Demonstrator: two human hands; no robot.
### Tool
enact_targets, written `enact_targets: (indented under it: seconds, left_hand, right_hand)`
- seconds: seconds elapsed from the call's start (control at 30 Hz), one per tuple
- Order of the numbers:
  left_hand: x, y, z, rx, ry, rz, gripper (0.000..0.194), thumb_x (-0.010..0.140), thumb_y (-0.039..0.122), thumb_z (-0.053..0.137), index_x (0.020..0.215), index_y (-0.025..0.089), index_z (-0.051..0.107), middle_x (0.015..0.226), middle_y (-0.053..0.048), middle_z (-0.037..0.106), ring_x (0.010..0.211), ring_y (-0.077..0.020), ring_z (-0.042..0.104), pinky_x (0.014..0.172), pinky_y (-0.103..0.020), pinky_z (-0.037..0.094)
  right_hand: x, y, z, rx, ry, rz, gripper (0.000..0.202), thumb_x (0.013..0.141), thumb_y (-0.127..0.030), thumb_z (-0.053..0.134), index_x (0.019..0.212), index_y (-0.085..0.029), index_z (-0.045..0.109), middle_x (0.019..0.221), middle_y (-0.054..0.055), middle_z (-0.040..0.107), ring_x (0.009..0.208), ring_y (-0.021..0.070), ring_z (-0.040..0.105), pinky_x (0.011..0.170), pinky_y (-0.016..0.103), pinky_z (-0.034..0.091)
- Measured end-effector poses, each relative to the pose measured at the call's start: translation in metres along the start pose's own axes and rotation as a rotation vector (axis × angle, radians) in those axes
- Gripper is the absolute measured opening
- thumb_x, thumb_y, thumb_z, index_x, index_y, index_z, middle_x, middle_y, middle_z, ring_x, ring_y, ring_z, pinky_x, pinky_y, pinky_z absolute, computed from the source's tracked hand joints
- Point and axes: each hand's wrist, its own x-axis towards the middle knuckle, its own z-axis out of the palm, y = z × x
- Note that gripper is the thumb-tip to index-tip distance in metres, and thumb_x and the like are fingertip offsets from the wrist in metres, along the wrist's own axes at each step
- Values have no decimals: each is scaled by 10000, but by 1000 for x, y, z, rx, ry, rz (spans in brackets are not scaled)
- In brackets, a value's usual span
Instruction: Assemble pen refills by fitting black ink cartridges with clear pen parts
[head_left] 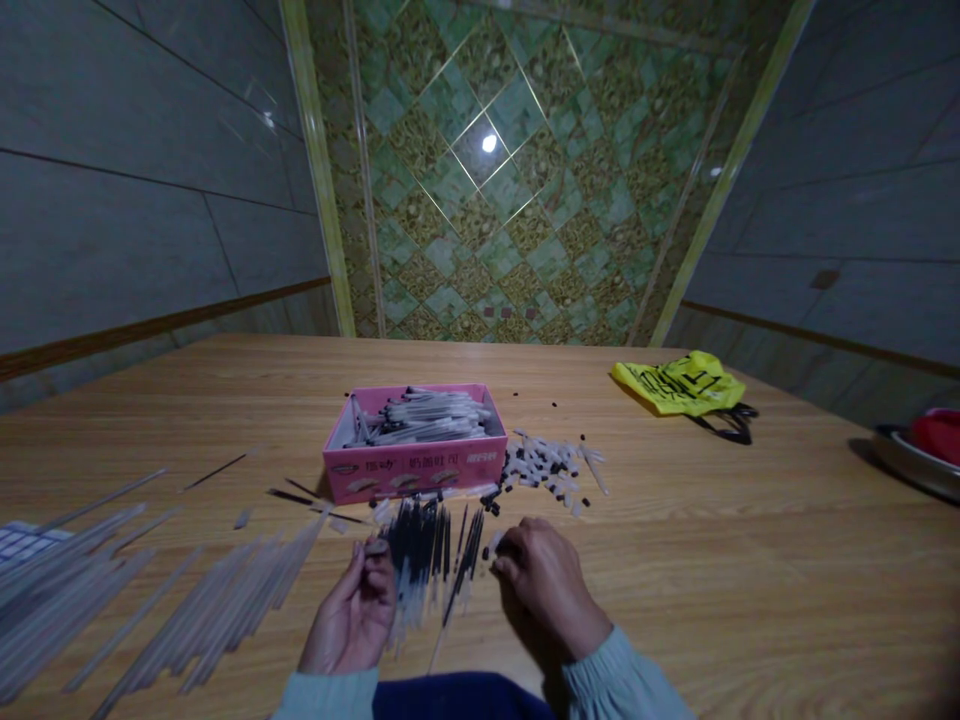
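Note:
My left hand is closed, palm up, with a small grey piece between thumb and fingertips; its exact kind is too small to tell. My right hand pinches a small white plastic piece, knuckles up, just above the table. Between the hands lies a row of thin dark refills with pale clear ends. One dark refill sits apart, pointing toward me. Behind them stands a pink box full of white pen-like sticks. Small white and black caps are scattered at its right.
Long clear tubes lie in bundles at the left, by a blue checked cloth. Several dark refills rest left of the box. A yellow bag lies at the back right; a red item sits in a tray at the right edge.

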Motion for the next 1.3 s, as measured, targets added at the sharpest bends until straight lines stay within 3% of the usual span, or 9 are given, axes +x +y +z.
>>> enact_targets:
  seconds: [0.23,0.43,0.57,0.73,0.83,1.1,1.3]
  left_hand:
    - [2,-4,0,148,82,97,238,899,66,360,839,108,587,670,-22,622,500,-48,607,446,-109,515]
    - [0,-14,2,424,142,211,175,816,-31,476,831,102,590,680,-34,682,516,-76,644,456,-128,526]
    - [-2,-19,2,581,137,271,136,798,-16,520,830,103,578,688,-60,710,519,-98,655,446,-147,527]
    - [0,-22,1,652,116,300,125,783,-3,554,828,114,556,662,-54,707,520,-101,658,457,-151,528]
    - [1,-22,-1,670,114,296,146,760,1,586,836,121,552,653,-48,704,533,-106,662,462,-150,528]
    - [4,-22,-7,728,89,305,206,677,59,702,828,120,577,682,-57,712,533,-116,664,477,-163,537]
    - [5,-24,-8,742,89,309,204,677,50,699,816,131,574,671,-48,711,533,-118,665,478,-163,536]
  right_hand:
    - [-2,-5,13,-17,28,-8,40,705,-177,599,730,-186,629,798,47,605,771,176,552,597,259,290]
    - [-6,-11,14,99,110,-58,63,697,-137,552,695,-178,600,785,51,599,748,176,537,599,254,295]
    - [-7,-24,17,425,172,-46,76,676,-118,546,677,-168,603,721,37,608,717,169,540,622,243,344]
    - [-6,-41,29,1035,50,111,48,600,-102,589,628,-137,605,593,2,583,560,131,511,504,211,357]
    - [-7,-44,31,1198,36,176,91,553,-80,629,621,-131,597,554,-24,556,513,109,477,473,198,339]
    - [-10,-47,22,1252,75,96,113,604,-54,555,610,-149,617,566,-20,560,587,128,521,526,198,383]
    - [-10,-44,29,1190,93,51,139,611,-52,571,652,-155,656,617,-11,604,619,135,546,563,202,395]
